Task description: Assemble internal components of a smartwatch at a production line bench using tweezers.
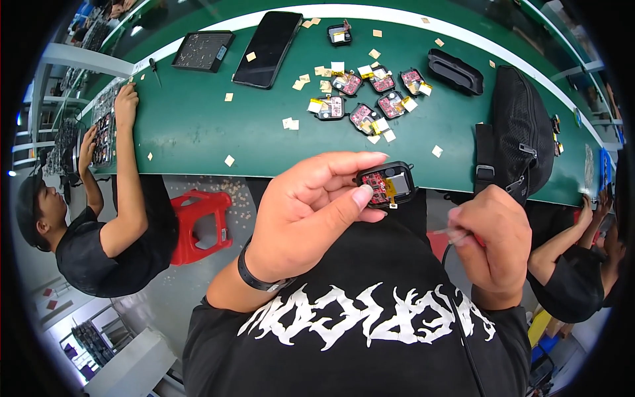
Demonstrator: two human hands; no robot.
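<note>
My left hand (311,212) grips a small black device housing (399,187) between thumb and fingers, just past the table's near edge. A red circuit board shows inside it beside a silver-grey battery with a yellow strip, the open face turned up. To the right, my right hand (493,238) is closed in a pinch, apart from the housing. Something thin and pale pokes out of its fingertips, too blurred to name. Several similar open housings (391,104) lie grouped on the green table (198,126), with red boards and white-and-yellow flaps showing.
A large black phone (268,49), a shallow black tray (203,51) and an oblong black case (455,71) lie toward the far side. Small beige squares (229,161) are scattered about. A black bag (522,132) sits at right. People work at both sides; a red stool (202,225) stands left.
</note>
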